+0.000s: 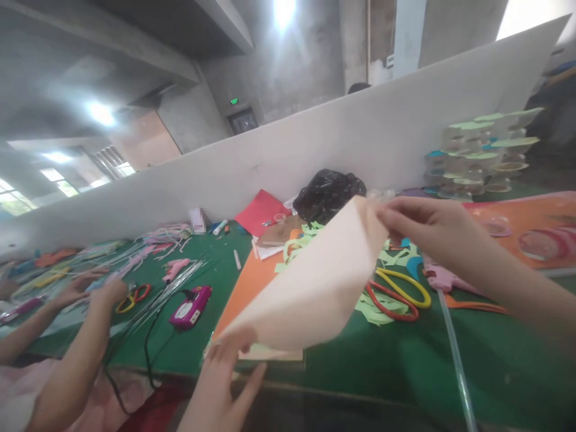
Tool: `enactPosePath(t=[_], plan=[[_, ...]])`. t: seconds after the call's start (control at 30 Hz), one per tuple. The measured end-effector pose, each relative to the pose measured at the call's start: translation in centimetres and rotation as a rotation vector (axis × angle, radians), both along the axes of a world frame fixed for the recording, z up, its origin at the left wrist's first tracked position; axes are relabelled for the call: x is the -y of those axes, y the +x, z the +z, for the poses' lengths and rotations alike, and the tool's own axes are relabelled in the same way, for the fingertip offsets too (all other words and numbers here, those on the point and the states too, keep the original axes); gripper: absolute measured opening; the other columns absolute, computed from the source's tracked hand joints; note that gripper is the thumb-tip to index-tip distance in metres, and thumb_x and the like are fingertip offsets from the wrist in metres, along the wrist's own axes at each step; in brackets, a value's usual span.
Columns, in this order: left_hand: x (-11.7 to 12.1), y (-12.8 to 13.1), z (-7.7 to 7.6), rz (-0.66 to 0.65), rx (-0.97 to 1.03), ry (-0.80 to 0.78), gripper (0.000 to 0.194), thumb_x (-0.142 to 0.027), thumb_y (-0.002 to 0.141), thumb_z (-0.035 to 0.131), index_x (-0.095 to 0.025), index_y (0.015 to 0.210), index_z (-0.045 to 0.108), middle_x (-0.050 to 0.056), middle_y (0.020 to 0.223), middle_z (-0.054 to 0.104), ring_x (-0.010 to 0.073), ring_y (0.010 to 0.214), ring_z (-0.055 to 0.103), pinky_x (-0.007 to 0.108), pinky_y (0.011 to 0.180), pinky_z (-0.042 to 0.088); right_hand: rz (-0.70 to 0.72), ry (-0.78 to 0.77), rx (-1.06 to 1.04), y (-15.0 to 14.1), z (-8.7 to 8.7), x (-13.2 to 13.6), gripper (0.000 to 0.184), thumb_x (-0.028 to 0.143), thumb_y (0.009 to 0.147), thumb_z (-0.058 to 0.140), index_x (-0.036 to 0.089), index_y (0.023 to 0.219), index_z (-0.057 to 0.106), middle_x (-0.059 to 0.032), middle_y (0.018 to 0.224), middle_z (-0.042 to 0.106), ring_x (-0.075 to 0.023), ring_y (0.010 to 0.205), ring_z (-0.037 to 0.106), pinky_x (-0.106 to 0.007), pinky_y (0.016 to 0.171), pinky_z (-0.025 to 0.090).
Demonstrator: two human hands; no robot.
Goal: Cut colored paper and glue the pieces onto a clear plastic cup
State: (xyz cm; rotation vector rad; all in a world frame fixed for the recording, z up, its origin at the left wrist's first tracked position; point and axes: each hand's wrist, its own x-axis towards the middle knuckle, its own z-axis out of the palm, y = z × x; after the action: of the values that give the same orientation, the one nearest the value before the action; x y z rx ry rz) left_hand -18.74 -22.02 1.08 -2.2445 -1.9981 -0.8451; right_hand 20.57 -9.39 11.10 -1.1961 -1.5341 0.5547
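Observation:
I hold a cream foam sheet (315, 282) lifted off the green table (387, 360). My right hand (423, 225) pinches its upper right corner at the top. My left hand (225, 372) grips its lower left corner near the table's front edge. Under the sheet lies an orange sheet (247, 285) with light green paper scraps (297, 240) beside it. Red and yellow scissors (396, 291) rest just right of the lifted sheet.
A co-worker's arms (76, 336) work at the left by other scissors (132, 295) and a magenta glue gun (191, 305) with a black cord. A pink glue gun (445, 279), black bag (328, 192), red sheet (261, 211), white partition (288, 156) and stacked paper rings (481, 156) stand behind.

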Motion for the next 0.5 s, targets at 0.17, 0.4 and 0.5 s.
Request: enactPosePath(t=[0.17,0.4,0.5], plan=[[-7.4,3.8,3.0,-0.041,-0.041,0.142,0.038,-0.046,0.09,0.058,-0.029,0.124,0.058,0.009,0.124,0.064,0.0284,0.121,0.058,0.048,0.102,0.051,-0.242,-0.31,0.023,2.8,-3.4,-5.1,0.026,0.039,0.088,0.059,0.016,0.086,0.07,-0.0022,0.06,0.06,-0.0137,0.056,0.052,-0.029,0.059,0.039],[-17.1,8.8,2.7,-0.231,0.06,-0.215,0.041,-0.044,0.097,0.047,-0.024,0.133,0.051,0.011,0.137,0.058,0.0251,0.13,0.053,0.039,0.107,0.044,-0.096,-0.321,0.029,3.5,-7.1,-6.2,0.026,0.031,0.086,0.056,0.029,0.111,0.063,-0.0009,0.068,0.068,-0.0207,0.057,0.06,-0.036,0.059,0.046],[-20.2,10.5,1.8,-0.189,0.033,-0.217,0.041,-0.039,0.095,0.05,-0.021,0.132,0.05,0.013,0.134,0.059,0.0275,0.124,0.056,0.04,0.103,0.043,-0.02,-0.29,0.059,3.5,-7.4,-5.7,0.015,0.03,0.09,0.049,0.03,0.092,0.064,-0.002,0.069,0.069,-0.0217,0.069,0.066,-0.037,0.067,0.05]])
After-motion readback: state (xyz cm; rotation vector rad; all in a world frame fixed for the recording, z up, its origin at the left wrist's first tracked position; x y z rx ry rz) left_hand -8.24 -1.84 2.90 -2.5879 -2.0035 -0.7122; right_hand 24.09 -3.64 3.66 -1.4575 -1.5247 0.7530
